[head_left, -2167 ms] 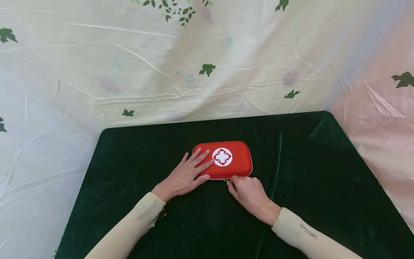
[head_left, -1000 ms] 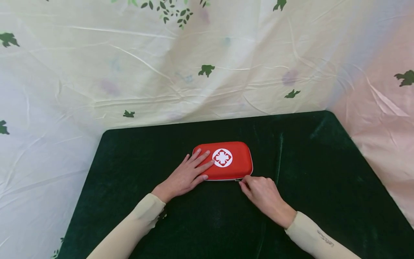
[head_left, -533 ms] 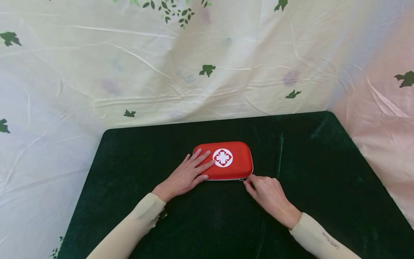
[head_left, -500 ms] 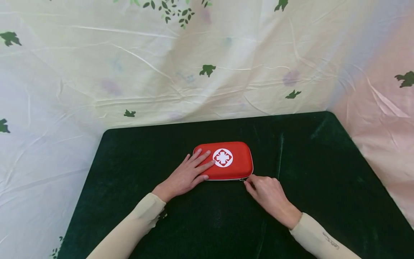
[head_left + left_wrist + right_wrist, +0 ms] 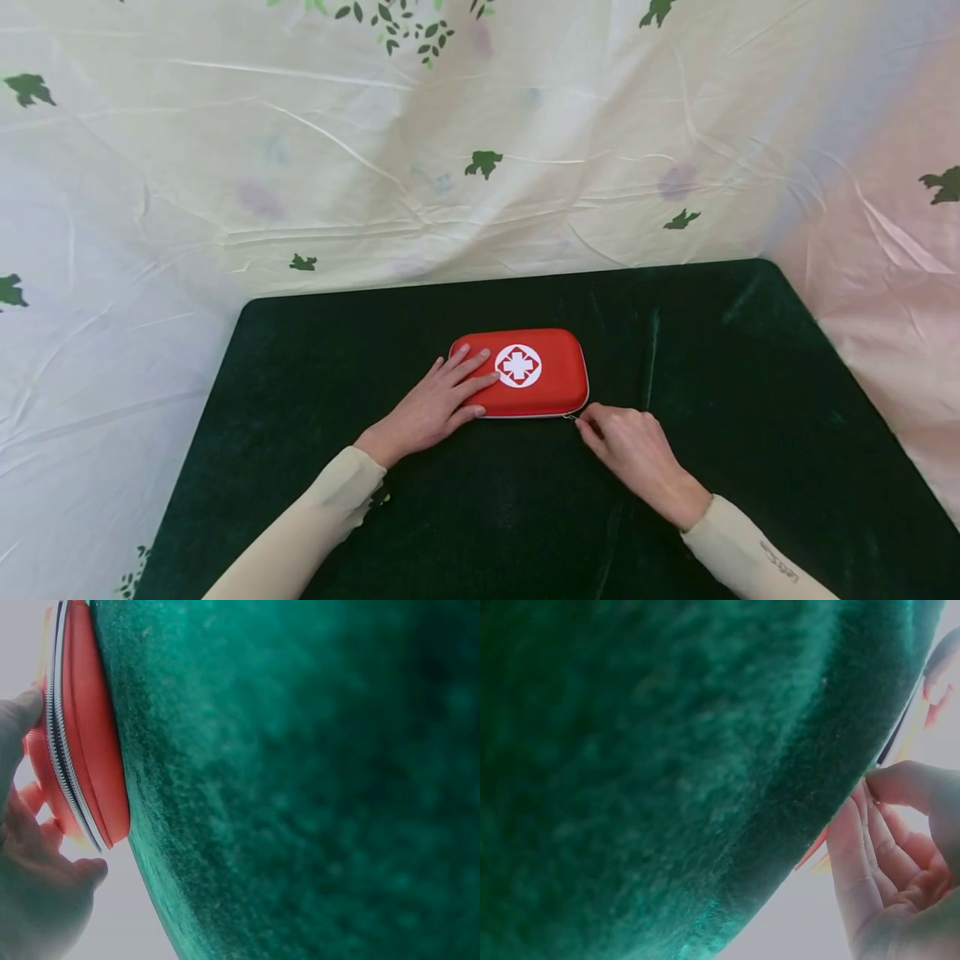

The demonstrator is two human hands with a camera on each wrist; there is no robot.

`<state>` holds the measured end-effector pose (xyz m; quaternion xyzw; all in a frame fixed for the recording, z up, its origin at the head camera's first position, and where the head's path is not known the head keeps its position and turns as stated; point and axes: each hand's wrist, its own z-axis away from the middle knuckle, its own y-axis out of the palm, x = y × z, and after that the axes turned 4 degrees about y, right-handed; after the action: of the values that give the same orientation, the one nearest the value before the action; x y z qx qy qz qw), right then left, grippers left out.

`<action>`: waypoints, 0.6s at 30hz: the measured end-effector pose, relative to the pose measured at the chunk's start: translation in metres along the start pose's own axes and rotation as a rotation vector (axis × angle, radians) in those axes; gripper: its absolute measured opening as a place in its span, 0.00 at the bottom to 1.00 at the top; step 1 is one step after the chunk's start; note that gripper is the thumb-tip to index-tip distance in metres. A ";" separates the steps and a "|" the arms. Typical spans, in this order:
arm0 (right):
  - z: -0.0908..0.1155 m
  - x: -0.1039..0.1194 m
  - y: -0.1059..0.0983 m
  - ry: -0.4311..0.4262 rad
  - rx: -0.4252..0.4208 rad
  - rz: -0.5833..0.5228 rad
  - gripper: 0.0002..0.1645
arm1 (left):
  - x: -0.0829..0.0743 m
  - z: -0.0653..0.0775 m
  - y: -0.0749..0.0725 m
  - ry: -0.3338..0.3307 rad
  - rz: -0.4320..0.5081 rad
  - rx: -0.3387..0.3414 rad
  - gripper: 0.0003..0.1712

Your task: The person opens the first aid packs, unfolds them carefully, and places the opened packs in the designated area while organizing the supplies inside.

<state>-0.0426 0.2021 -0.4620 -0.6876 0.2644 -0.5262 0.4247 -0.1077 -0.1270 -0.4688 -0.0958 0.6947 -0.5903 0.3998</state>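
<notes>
A red hard-shell first aid case [image 5: 551,373] lies flat on the green cloth, a white cross emblem [image 5: 517,366] on its lid. My left hand [image 5: 427,410] rests spread over the lid's left part, fingers straight, thumb at the near edge. At the case's near right corner, my right hand [image 5: 637,450] pinches the small metal zipper pull [image 5: 570,416] between thumb and curled forefinger. The left wrist view shows two silver rows of the zipper [image 5: 64,742] with a dark gap between them along the case's side. In the right wrist view, the fingers hide most of the case.
Dark green velvety cloth covers the table [image 5: 337,350], whose far corners are rounded. Behind it hangs a pale, creased curtain [image 5: 375,167] with green leaf and bird prints, continuing along both sides.
My right hand has slid rightward along the case's near edge with the zipper pull, from near the middle to the right corner. The left hand and the case stay in place.
</notes>
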 end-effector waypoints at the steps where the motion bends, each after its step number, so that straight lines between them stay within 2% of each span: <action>1: 0.000 0.000 0.000 -0.001 0.000 0.000 0.04 | 0.000 0.000 0.000 -0.002 -0.004 0.001 0.37; 18: 0.002 -0.009 -0.006 0.017 -0.006 0.008 0.04 | 0.000 0.000 0.000 0.001 -0.002 -0.010 0.37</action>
<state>-0.0443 0.2134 -0.4613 -0.6833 0.2723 -0.5297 0.4223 -0.1084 -0.1271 -0.4686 -0.0983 0.6977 -0.5872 0.3984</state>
